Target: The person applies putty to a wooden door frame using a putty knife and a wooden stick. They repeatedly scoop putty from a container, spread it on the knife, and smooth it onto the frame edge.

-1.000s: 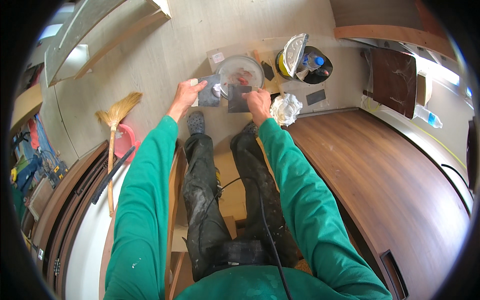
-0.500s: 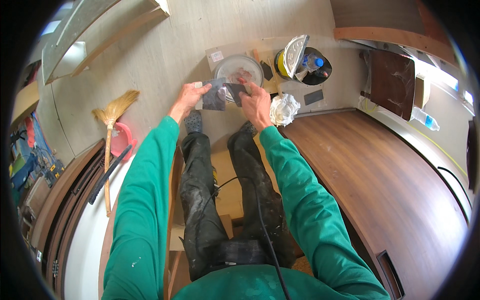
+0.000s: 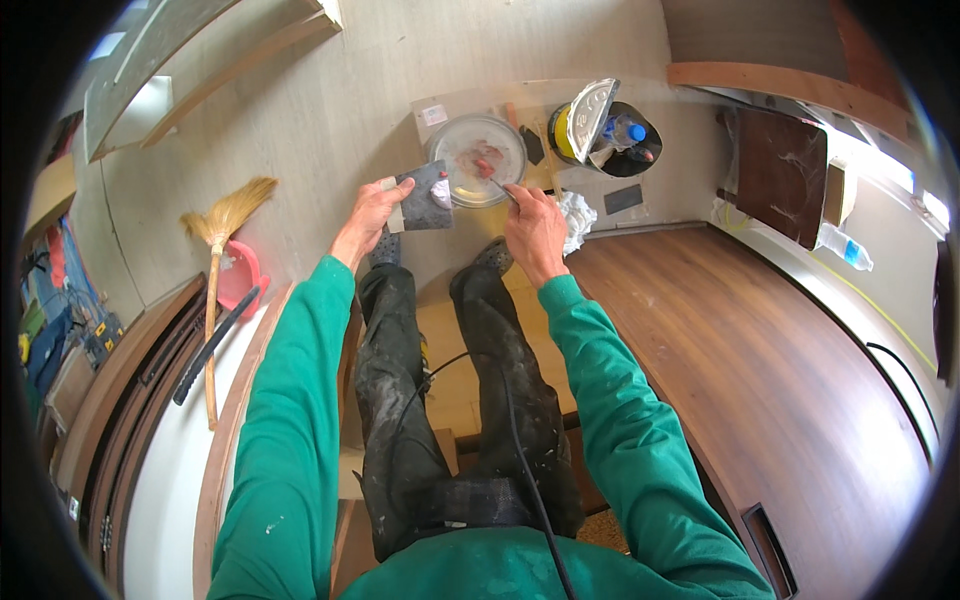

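Observation:
My left hand (image 3: 372, 212) grips a flat grey putty spreader (image 3: 422, 208) by its pale edge. A dab of white paste with a little pink (image 3: 440, 192) sits near the spreader's far corner. My right hand (image 3: 537, 235) is closed on a dark scraper blade (image 3: 503, 188), seen almost edge-on, so its shape is mostly hidden. The blade's tip points at a round, clear lid-like dish (image 3: 455, 128) on the floor. Smears of red and pink paste (image 3: 484, 160) lie in that dish. I cannot tell whether the blade touches the paste.
Beyond my right hand stand a crumpled white cloth-like bundle (image 3: 577, 220), an opened can (image 3: 645, 158) with a bent-up lid, and a dark flat piece (image 3: 624, 199). A brown wooden panel (image 3: 760, 350) lies to my right. A broom (image 3: 216, 235) and pink dustpan (image 3: 240, 275) are left.
My right hand has moved away from the left spreader, and its blade has turned edge-on towards the dish. White-pink paste now shows on the left spreader, which has shifted slightly nearer me.

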A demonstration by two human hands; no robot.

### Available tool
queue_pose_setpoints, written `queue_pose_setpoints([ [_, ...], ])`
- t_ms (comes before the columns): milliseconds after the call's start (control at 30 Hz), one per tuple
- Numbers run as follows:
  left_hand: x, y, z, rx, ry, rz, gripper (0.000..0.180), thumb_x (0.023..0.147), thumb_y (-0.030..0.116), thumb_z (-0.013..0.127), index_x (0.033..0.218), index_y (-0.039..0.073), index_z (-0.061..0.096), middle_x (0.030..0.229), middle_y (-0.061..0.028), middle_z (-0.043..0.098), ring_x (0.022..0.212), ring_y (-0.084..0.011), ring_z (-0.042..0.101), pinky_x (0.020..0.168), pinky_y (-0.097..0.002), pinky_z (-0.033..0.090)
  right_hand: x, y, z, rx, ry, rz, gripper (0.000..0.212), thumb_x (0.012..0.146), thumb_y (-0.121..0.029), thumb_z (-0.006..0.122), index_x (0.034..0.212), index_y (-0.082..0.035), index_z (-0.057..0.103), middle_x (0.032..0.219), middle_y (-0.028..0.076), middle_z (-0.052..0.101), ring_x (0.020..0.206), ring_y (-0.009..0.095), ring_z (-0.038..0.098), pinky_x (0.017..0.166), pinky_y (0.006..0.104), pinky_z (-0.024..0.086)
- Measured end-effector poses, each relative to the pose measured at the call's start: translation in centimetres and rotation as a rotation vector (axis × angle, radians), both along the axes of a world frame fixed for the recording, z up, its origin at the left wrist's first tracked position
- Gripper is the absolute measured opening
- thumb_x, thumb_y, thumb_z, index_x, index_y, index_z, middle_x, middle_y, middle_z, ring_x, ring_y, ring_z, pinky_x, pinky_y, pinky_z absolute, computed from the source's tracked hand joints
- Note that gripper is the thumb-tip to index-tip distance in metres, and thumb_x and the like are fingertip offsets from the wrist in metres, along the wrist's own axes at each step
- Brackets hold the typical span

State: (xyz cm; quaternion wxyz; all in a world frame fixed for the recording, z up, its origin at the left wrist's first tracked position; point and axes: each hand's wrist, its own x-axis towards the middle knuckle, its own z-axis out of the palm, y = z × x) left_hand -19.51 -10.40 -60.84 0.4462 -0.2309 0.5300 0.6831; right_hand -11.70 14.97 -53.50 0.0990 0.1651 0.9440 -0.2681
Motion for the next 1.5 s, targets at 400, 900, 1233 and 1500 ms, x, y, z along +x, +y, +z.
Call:
queue_pose_setpoints([
  [400, 1.7, -2.0, 2.7, -0.043, 0.063, 0.108, 0.034, 0.098, 0.026, 0.069, 0.119, -0.001, 0.066, 0.110, -0.0041, 0.071, 0.096, -0.0127, 0.066, 0.087, -0.0306, 0.052, -0.9, -1.6, -1.8, 0.161, 0.028, 0.108, 0.018, 0.082, -0.009, 0.059, 0.096, -0.007, 0.070, 0.092, 0.015, 0.068, 0.090, 0.037, 0.064, 0.078, 0.0477, 0.050],
  [900, 3.1, -2.8, 9.2, 0.036, 0.041, 0.367, 0.035, 0.098, 0.022, 0.069, 0.126, 0.001, 0.063, 0.115, -0.0052, 0.070, 0.103, -0.0143, 0.065, 0.093, -0.0329, 0.051, -1.1, 1.2, 4.9, -0.036, -0.031, 0.092, 0.029, 0.086, -0.009, 0.060, 0.110, -0.011, 0.075, 0.106, 0.011, 0.072, 0.098, 0.035, 0.064, 0.086, 0.0450, 0.049],
  [1233, 0.8, 3.0, 23.8, 0.231, 0.206, 0.566, 0.033, 0.098, 0.020, 0.068, 0.125, 0.001, 0.063, 0.117, -0.0058, 0.069, 0.105, -0.0175, 0.065, 0.094, -0.0353, 0.052, -2.5, -0.3, 28.0, -0.780, 0.121, -0.178, 0.029, 0.092, -0.001, 0.063, 0.120, -0.001, 0.070, 0.102, 0.007, 0.074, 0.087, 0.018, 0.068, 0.081, 0.0300, 0.053],
  [1500, 0.5, 2.6, 44.4, 0.156, 0.460, 0.762, 0.018, 0.098, 0.017, 0.068, 0.108, 0.002, 0.071, 0.099, -0.0003, 0.070, 0.087, -0.0081, 0.062, 0.076, -0.0251, 0.050, -3.6, -2.3, 46.1, -0.874, 0.313, -0.025, 0.030, 0.091, 0.002, 0.065, 0.120, -0.003, 0.070, 0.107, 0.006, 0.073, 0.097, 0.016, 0.066, 0.087, 0.0280, 0.051],
])
